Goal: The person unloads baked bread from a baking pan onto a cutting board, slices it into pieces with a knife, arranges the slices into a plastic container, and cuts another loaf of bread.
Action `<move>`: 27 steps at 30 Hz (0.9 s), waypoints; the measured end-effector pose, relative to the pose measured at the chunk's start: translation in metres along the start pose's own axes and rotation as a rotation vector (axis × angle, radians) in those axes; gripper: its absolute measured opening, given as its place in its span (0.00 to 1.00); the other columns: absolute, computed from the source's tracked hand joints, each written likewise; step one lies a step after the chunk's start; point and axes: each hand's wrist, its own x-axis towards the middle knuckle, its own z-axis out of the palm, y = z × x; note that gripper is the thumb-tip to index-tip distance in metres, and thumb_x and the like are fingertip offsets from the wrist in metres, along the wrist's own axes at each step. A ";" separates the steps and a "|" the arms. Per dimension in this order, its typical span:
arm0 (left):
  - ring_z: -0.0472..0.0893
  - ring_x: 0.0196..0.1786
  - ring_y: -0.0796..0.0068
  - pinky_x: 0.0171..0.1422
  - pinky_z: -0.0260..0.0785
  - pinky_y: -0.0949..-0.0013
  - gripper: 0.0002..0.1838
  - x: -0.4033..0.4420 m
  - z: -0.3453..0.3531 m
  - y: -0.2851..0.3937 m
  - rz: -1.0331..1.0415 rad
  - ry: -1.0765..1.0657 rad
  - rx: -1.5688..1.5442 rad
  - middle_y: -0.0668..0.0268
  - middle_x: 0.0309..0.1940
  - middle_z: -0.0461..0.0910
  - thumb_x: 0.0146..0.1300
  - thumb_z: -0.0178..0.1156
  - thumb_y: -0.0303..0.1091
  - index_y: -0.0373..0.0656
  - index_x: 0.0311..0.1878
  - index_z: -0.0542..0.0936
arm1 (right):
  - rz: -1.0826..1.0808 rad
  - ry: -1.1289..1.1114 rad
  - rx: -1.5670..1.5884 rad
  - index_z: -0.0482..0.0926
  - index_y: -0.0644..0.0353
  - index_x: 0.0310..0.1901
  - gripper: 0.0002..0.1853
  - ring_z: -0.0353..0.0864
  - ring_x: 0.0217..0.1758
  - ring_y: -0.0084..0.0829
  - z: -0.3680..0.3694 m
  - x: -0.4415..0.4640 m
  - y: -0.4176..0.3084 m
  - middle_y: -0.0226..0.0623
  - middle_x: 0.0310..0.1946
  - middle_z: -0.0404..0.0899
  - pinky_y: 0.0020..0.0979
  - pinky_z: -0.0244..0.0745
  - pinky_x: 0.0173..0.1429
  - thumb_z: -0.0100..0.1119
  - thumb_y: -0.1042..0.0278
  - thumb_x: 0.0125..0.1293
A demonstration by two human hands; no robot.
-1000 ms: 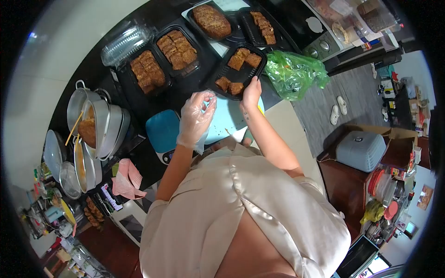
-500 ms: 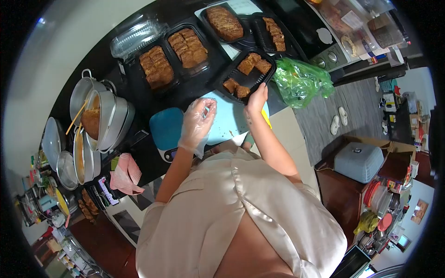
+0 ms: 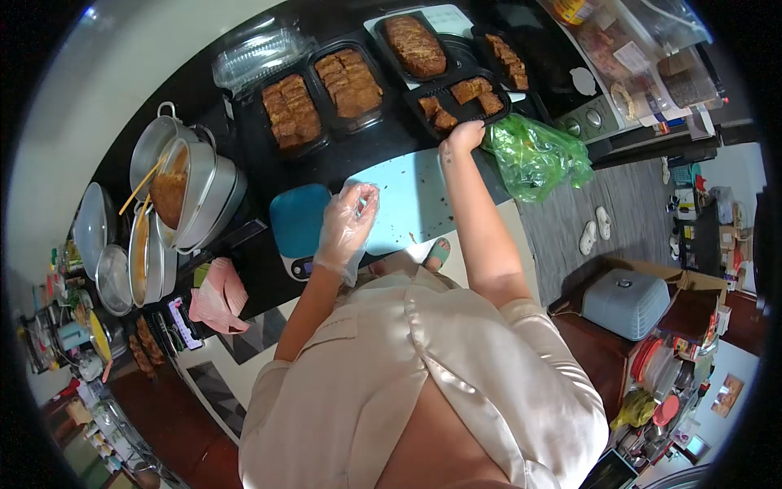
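My right hand (image 3: 464, 138) grips the near edge of a black plastic tray (image 3: 430, 122), which holds a few brown cake pieces (image 3: 471, 91). The far part of this tray lies close to other trays on the black counter. My left hand (image 3: 349, 224) wears a clear plastic glove; its fingers curl in toward the thumb and nothing shows between them. It hovers at the left side of a light blue cutting board (image 3: 403, 196) scattered with crumbs, beside a blue-topped kitchen scale (image 3: 300, 220).
Trays of sliced cake (image 3: 292, 112) and a whole loaf (image 3: 415, 46) stand at the back, near clear lids (image 3: 259, 61). A green plastic bag (image 3: 533, 159) lies at right. Stacked metal pans (image 3: 195, 187) and a pink cloth (image 3: 220, 295) are at left.
My right hand has moved the black tray away from me, off the cutting board toward the other trays. The left hand stays near the board with fingers curled. The view has shifted slightly.
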 end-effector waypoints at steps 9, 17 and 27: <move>0.82 0.34 0.71 0.40 0.74 0.69 0.06 0.004 -0.009 0.007 0.038 0.048 -0.001 0.61 0.37 0.83 0.65 0.63 0.28 0.39 0.44 0.81 | 0.094 -0.373 -0.098 0.57 0.70 0.73 0.32 0.72 0.66 0.41 -0.040 0.027 0.018 0.50 0.69 0.65 0.34 0.67 0.67 0.41 0.53 0.78; 0.81 0.34 0.73 0.40 0.74 0.70 0.08 0.014 -0.010 -0.003 0.049 -0.011 0.005 0.61 0.38 0.83 0.65 0.63 0.28 0.39 0.46 0.81 | 0.031 -0.338 -0.127 0.75 0.61 0.44 0.16 0.71 0.16 0.27 -0.026 0.029 0.000 0.33 0.24 0.74 0.30 0.66 0.18 0.42 0.57 0.76; 0.79 0.34 0.75 0.40 0.74 0.70 0.13 0.019 -0.057 0.037 0.018 0.043 0.012 0.63 0.37 0.80 0.66 0.63 0.31 0.42 0.52 0.80 | 0.124 -0.540 -0.143 0.76 0.55 0.49 0.18 0.71 0.21 0.21 -0.098 -0.016 0.001 0.26 0.29 0.76 0.24 0.67 0.25 0.52 0.47 0.74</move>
